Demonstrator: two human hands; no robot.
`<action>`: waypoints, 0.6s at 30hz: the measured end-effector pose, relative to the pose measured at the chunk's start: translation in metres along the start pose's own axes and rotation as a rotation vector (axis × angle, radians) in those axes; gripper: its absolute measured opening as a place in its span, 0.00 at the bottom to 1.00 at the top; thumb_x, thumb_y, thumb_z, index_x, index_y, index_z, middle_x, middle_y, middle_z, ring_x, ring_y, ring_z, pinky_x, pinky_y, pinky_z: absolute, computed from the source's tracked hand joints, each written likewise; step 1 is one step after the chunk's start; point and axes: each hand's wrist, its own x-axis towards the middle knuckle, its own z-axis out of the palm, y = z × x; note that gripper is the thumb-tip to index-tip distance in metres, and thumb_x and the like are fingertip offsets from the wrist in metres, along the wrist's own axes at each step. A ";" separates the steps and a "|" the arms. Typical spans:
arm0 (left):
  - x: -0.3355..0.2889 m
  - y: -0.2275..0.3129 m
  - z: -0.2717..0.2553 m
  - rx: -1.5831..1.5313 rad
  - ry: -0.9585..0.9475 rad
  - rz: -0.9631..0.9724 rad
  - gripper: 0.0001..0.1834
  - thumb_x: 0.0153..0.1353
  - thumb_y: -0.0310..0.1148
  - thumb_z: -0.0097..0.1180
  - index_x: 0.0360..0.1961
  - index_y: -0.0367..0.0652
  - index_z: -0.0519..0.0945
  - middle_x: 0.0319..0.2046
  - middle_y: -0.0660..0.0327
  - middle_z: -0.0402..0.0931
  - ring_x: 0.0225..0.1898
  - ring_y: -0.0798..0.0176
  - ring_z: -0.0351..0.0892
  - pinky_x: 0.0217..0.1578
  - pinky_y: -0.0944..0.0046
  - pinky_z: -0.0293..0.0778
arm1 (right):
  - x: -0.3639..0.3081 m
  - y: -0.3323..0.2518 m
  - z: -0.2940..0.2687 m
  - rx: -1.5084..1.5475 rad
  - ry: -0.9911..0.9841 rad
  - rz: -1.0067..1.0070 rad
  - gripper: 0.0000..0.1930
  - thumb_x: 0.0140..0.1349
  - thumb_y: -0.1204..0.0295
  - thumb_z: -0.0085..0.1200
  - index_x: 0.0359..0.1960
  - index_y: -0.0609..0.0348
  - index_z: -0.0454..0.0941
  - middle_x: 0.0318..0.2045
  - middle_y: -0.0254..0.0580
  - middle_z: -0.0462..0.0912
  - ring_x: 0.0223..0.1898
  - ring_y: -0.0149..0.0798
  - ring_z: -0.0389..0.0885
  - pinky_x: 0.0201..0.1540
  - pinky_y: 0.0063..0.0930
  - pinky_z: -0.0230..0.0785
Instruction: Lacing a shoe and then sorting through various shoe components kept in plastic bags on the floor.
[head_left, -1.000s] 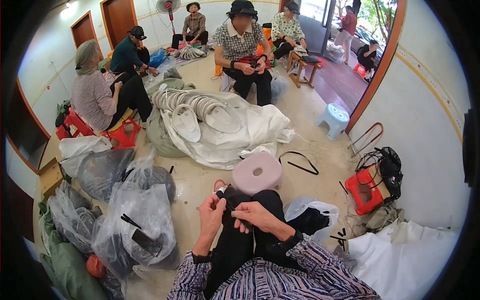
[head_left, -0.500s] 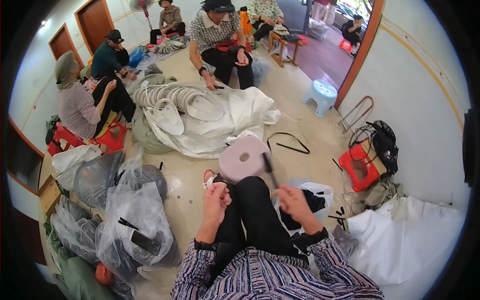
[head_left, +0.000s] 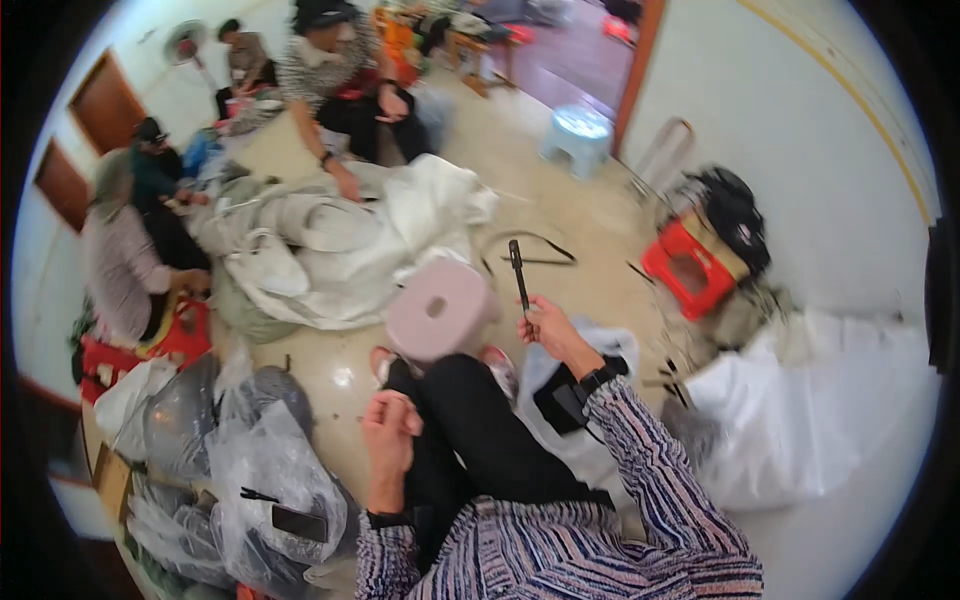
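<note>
My right hand [head_left: 545, 328] is raised in front of my knee, fingers closed round one end of a slim black rod-like piece [head_left: 517, 270]. The piece points upward and has a slightly thicker top; its exact kind is unclear. Above my left thigh, my left hand [head_left: 390, 428] is closed with its fingers curled in. Whether something small is pinched there, I cannot make out. Ahead of my knees stands a pale pink stool [head_left: 440, 305] with a hole in its seat. An open white plastic bag [head_left: 610, 352] with black things inside sits below my right forearm.
A white cloth heap [head_left: 430, 215] lies beyond the stool, where a seated person [head_left: 340, 90] reaches onto it. Filled clear plastic bags [head_left: 275, 440] with a phone [head_left: 300, 523] on top are at left. A red stool [head_left: 690, 265] and white sheeting [head_left: 790, 420] are at right.
My right hand has moved up and forward with the black piece, which now points upward. The view has shifted to the right. My left hand stays closed above my thigh.
</note>
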 end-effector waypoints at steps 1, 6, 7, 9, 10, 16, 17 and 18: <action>-0.001 -0.005 -0.006 0.030 -0.051 0.013 0.04 0.61 0.27 0.48 0.33 0.38 0.71 0.23 0.61 0.72 0.17 0.71 0.68 0.19 0.72 0.66 | 0.029 -0.014 0.018 -0.010 -0.052 -0.010 0.13 0.61 0.75 0.40 0.48 0.56 0.67 0.25 0.38 0.74 0.24 0.32 0.75 0.25 0.24 0.70; -0.005 -0.003 -0.008 -0.023 -0.055 0.089 0.04 0.61 0.26 0.47 0.34 0.36 0.72 0.24 0.59 0.73 0.19 0.70 0.70 0.19 0.71 0.67 | 0.142 -0.056 0.102 0.143 -0.129 -0.059 0.11 0.61 0.74 0.44 0.45 0.60 0.68 0.28 0.42 0.77 0.25 0.33 0.77 0.27 0.24 0.72; -0.008 -0.003 -0.010 -0.063 -0.044 0.082 0.03 0.61 0.25 0.47 0.34 0.36 0.72 0.24 0.59 0.73 0.19 0.69 0.70 0.20 0.71 0.68 | 0.156 -0.055 0.113 0.152 -0.138 -0.061 0.11 0.61 0.74 0.44 0.45 0.60 0.68 0.28 0.42 0.77 0.25 0.33 0.77 0.27 0.24 0.72; -0.005 0.001 -0.011 -0.072 -0.047 0.087 0.03 0.61 0.25 0.47 0.34 0.36 0.72 0.25 0.58 0.73 0.19 0.69 0.70 0.20 0.71 0.68 | 0.180 -0.053 0.126 0.207 -0.172 -0.118 0.10 0.60 0.73 0.46 0.43 0.61 0.68 0.28 0.42 0.77 0.25 0.33 0.77 0.28 0.24 0.72; -0.005 0.002 -0.011 -0.096 -0.035 0.092 0.04 0.61 0.25 0.47 0.34 0.36 0.72 0.25 0.58 0.73 0.19 0.68 0.70 0.20 0.70 0.68 | 0.189 -0.053 0.134 0.208 -0.177 -0.114 0.10 0.60 0.73 0.46 0.43 0.61 0.68 0.28 0.42 0.77 0.25 0.33 0.77 0.28 0.24 0.72; -0.001 0.005 -0.014 -0.145 0.004 0.045 0.03 0.60 0.23 0.46 0.34 0.35 0.72 0.25 0.56 0.72 0.19 0.66 0.71 0.20 0.69 0.68 | 0.232 -0.068 0.163 0.160 -0.113 -0.130 0.09 0.60 0.73 0.45 0.42 0.61 0.69 0.26 0.41 0.77 0.25 0.33 0.77 0.27 0.24 0.72; -0.001 0.005 -0.015 -0.150 0.000 0.051 0.03 0.60 0.23 0.46 0.34 0.35 0.72 0.25 0.56 0.72 0.19 0.66 0.71 0.20 0.69 0.68 | 0.240 -0.071 0.168 0.162 -0.095 -0.133 0.09 0.60 0.73 0.45 0.41 0.62 0.69 0.26 0.41 0.77 0.25 0.33 0.76 0.26 0.24 0.72; -0.002 0.005 -0.016 -0.182 0.011 0.041 0.03 0.60 0.23 0.46 0.33 0.35 0.72 0.25 0.56 0.72 0.19 0.66 0.71 0.20 0.69 0.68 | 0.248 -0.075 0.173 0.165 -0.076 -0.135 0.09 0.60 0.73 0.45 0.41 0.62 0.69 0.26 0.41 0.77 0.24 0.33 0.76 0.25 0.25 0.72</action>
